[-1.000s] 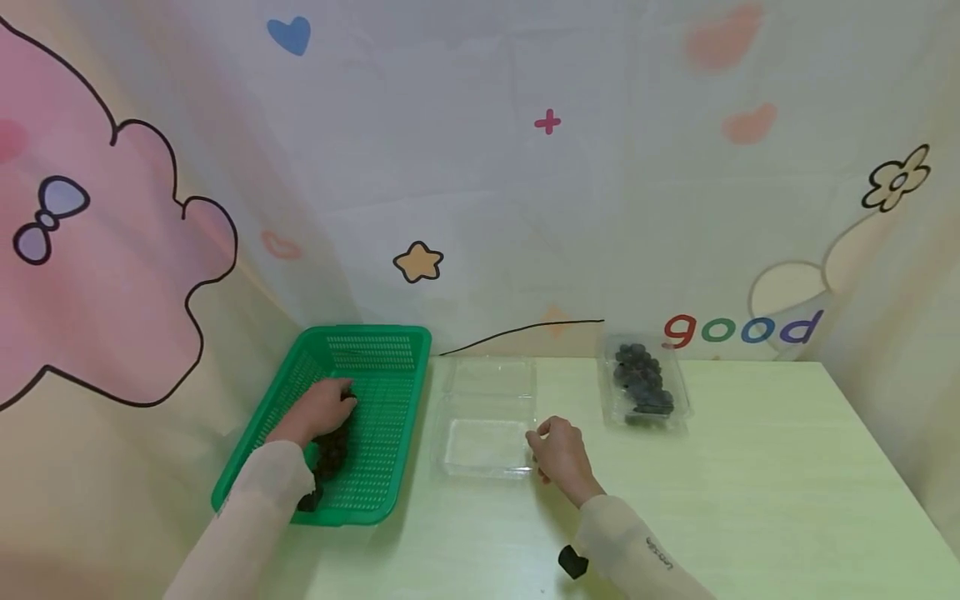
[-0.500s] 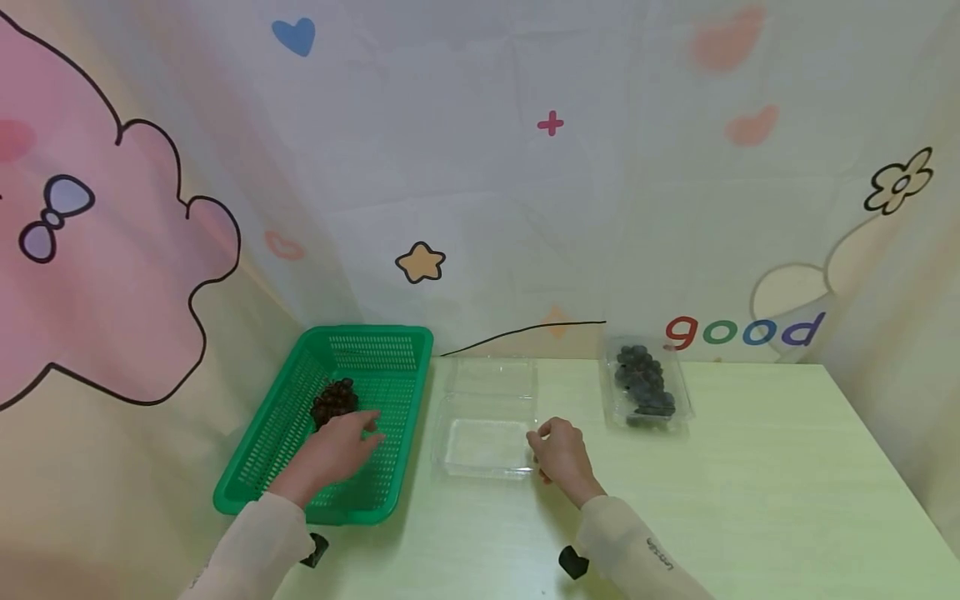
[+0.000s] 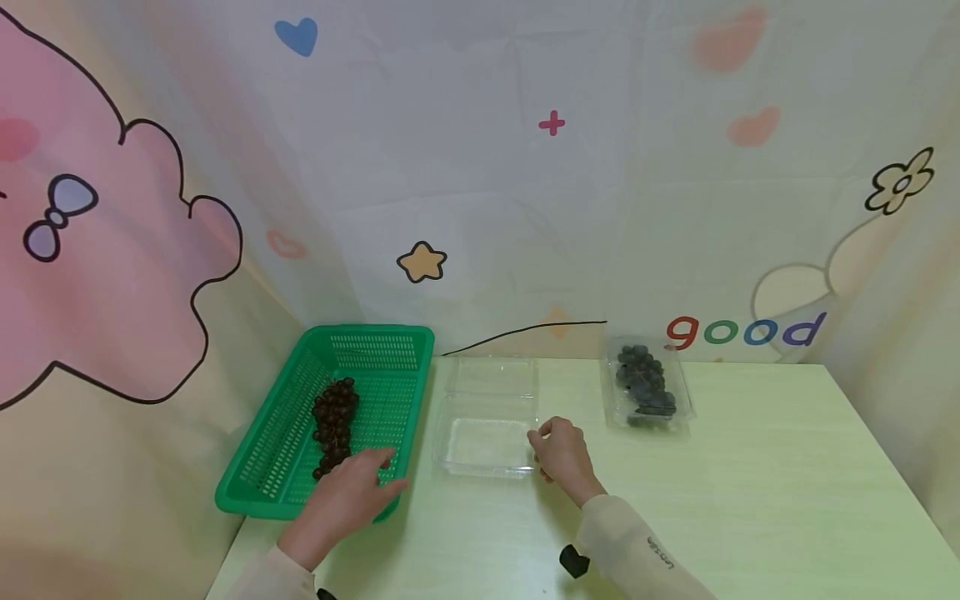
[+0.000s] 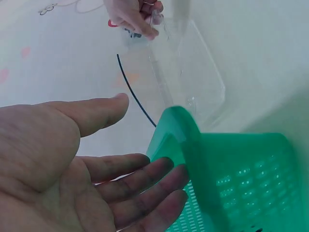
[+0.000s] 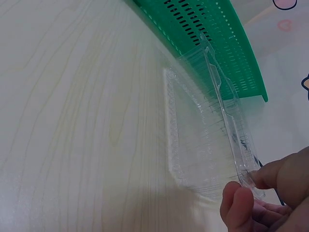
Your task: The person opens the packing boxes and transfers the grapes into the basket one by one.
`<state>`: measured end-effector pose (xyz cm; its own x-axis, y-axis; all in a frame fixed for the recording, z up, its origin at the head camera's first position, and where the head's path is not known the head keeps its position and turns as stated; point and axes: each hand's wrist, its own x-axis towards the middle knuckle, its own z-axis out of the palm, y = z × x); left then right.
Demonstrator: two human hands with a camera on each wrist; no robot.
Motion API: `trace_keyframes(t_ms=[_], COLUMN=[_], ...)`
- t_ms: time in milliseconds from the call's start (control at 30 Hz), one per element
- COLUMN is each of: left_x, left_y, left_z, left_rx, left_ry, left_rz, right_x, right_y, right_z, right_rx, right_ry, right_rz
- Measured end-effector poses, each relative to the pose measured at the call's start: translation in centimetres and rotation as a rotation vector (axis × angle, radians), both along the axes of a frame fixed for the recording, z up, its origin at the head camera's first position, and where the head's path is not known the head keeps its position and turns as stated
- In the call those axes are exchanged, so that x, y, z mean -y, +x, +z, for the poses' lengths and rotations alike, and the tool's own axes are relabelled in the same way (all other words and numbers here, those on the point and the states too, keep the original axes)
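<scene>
A bunch of dark red grapes (image 3: 333, 414) lies in the green plastic basket (image 3: 381, 408) at the left of the table. Over the basket's near right corner is my left hand (image 3: 347, 502), its fingers spread and nothing in them; the left wrist view shows the bare palm (image 4: 43, 159). My right hand (image 3: 564, 460) pinches the right edge of a clear plastic clamshell box (image 3: 487, 443) between thumb and fingertips. That box stands with its lid raised and nothing inside. In the right wrist view the pinched rim (image 5: 246, 176) shows at the thumb.
A second clear box (image 3: 681, 400) with dark grapes (image 3: 645, 382) in it stands at the back right of the table. A printed cloth (image 3: 487, 167) hangs behind the table. Bare tabletop (image 3: 780, 483) lies at the right.
My left hand has come off the grapes and moved toward me and to the right, fingers spreading; the grapes stay in the basket. My right hand keeps its hold on the clear box.
</scene>
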<state>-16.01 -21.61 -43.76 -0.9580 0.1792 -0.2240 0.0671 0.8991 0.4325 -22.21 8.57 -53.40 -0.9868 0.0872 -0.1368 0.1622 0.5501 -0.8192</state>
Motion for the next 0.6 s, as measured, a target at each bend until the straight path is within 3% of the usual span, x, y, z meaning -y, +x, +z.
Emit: trace_keyframes(t_ms=[300, 600], left_x=[-0.3, -0.3], left_y=[0.7, 1.0], left_z=[-0.8, -1.2], left_rx=[-0.076, -0.083], left_ry=[-0.024, -0.02], left_rz=[-0.01, -0.02], right_x=[-0.4, -1.3], right_y=[0.0, 0.0], right_z=[0.3, 0.5], right_rx=[0.003, -0.021], right_ry=[0.12, 0.186], right_rz=[-0.03, -0.034])
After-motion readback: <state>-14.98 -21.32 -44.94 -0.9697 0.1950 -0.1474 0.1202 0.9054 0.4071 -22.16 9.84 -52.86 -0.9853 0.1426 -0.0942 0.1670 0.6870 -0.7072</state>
